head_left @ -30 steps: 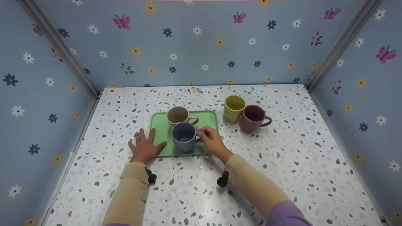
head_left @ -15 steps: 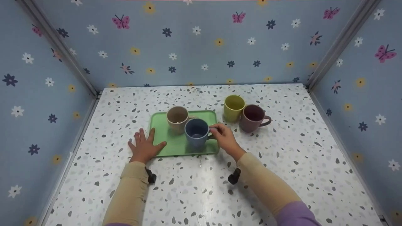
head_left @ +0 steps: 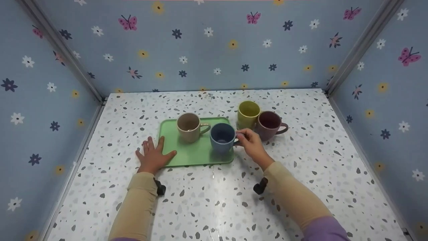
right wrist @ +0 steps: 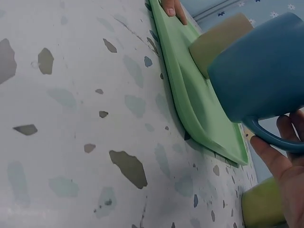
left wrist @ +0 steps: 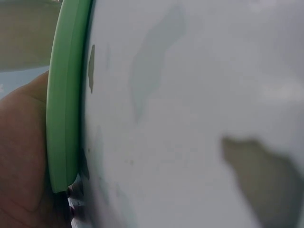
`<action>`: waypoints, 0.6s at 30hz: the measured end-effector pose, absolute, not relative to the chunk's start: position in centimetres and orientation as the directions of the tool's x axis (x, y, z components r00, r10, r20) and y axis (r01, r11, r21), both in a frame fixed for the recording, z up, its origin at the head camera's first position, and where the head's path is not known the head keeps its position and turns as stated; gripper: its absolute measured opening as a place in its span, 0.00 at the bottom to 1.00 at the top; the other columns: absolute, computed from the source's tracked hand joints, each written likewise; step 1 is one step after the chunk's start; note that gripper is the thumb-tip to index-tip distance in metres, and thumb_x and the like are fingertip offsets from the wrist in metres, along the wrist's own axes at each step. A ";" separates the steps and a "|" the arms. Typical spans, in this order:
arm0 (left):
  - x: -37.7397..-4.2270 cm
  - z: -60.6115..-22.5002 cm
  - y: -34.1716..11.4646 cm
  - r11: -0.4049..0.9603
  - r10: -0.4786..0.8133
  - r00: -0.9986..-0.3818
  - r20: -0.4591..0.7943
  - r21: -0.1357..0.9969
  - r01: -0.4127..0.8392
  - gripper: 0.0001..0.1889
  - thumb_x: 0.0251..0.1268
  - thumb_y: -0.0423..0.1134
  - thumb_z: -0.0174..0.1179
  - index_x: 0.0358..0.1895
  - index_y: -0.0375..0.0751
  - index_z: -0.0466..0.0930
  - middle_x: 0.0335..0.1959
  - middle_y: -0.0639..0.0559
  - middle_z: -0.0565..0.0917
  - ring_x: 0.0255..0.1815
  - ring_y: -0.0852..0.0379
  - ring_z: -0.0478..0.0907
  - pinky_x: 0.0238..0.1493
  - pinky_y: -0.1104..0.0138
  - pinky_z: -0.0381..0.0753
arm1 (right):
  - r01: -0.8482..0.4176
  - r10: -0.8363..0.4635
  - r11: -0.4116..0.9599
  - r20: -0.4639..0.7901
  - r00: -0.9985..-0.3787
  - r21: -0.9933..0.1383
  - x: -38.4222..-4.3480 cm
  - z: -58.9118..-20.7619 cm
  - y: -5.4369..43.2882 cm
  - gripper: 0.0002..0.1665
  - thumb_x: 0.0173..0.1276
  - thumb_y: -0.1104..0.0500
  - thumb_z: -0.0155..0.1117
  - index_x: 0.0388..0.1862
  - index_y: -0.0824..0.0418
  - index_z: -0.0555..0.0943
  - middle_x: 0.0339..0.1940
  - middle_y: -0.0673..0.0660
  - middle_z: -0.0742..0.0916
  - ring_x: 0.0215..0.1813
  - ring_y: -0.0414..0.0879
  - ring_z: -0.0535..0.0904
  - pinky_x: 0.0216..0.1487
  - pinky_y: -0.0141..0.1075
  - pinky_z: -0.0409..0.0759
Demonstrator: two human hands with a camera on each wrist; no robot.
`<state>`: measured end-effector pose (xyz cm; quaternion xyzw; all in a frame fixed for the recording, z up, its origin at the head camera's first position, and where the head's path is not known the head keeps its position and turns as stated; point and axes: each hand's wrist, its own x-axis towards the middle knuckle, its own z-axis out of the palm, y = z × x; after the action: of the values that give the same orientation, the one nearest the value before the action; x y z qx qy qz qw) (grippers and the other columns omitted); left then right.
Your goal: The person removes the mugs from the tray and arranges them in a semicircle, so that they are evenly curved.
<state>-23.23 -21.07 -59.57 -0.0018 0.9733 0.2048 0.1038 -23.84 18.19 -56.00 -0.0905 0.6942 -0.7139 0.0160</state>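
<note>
A blue mug (head_left: 222, 138) is held upright by its handle in my right hand (head_left: 254, 146). In the right wrist view the blue mug (right wrist: 261, 69) hangs above the right part of the green tray (right wrist: 190, 107), its base off the surface. The fingers and thumb of my right hand (right wrist: 287, 161) pinch the handle. My left hand (head_left: 152, 156) lies with spread, straight fingers over the left edge of the tray (head_left: 190, 157). On the tray stands a beige mug (head_left: 189, 129), its handle pointing right. The left wrist view shows only the palm side of my left hand (left wrist: 21, 142) against the tray rim (left wrist: 66, 95).
Right of the tray, a yellow mug (head_left: 248, 113) and a dark maroon mug (head_left: 268, 125) stand close together on the speckled table (head_left: 187, 204). Patterned blue walls (head_left: 214, 43) enclose the back and both sides.
My right hand has carried the blue mug rightward and slightly back, away from in front of the beige mug, toward the tray's right edge. My left hand has stayed in place.
</note>
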 end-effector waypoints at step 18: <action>-23.2 -59.8 -21.0 0.907 0.035 -0.978 -0.203 0.417 -0.054 0.51 0.68 0.73 0.47 0.83 0.45 0.41 0.80 0.27 0.30 0.79 0.26 0.25 0.67 0.27 0.23 | -0.107 -0.067 -0.001 0.107 -0.992 -0.994 -23.3 -55.9 22.2 0.09 0.78 0.67 0.55 0.49 0.73 0.78 0.49 0.68 0.85 0.47 0.45 0.86 0.56 0.56 0.81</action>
<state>-23.16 -21.01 -59.75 -0.0047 0.9711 0.2152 0.1036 -23.27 22.16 -55.90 -0.0613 0.7066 -0.7048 -0.0142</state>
